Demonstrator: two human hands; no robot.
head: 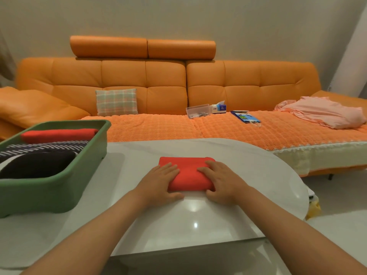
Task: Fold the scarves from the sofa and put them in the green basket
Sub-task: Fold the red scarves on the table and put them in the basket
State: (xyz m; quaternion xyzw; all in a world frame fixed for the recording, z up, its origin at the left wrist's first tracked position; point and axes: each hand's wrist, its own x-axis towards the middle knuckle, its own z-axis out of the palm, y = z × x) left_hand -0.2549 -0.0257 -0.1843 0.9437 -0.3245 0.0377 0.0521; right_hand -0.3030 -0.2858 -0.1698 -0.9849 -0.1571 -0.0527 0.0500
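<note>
1. Hands: two, both bare. The left hand (160, 181) and the right hand (222, 181) sit apart, one on each side of a single folded red scarf (188, 173). The fingers lie nearly flat on its top and the thumbs rest against its near edge (pressing rather than gripping, as far as can be seen).
2. The red scarf lies on the white desk (198, 225), centred before the person. It is a compact, nearly square packet with its edges squared to the person, and no long axis can be told.
3. Green basket (39, 195): one, on the desk to the left, well apart from the packet.
   - It holds three folded scarves: a red one (59, 134) farthest back, a dark white-striped one (49, 147) in the middle, and a black one (37, 165) nearest.
   - The red one in the basket lies lengthwise from left to right.
4. Orange sofa (139, 76), beyond the desk, carries:
   - one plaid cushion (117, 102);
   - one clear plastic box (198, 111);
   - one tissue box (219, 108), touching the clear box;
   - one blue bag (246, 117);
   - one crumpled pink cloth (325, 113) at the far right.
5. Writing: print on the tissue box and the bag is too small to read.
</note>
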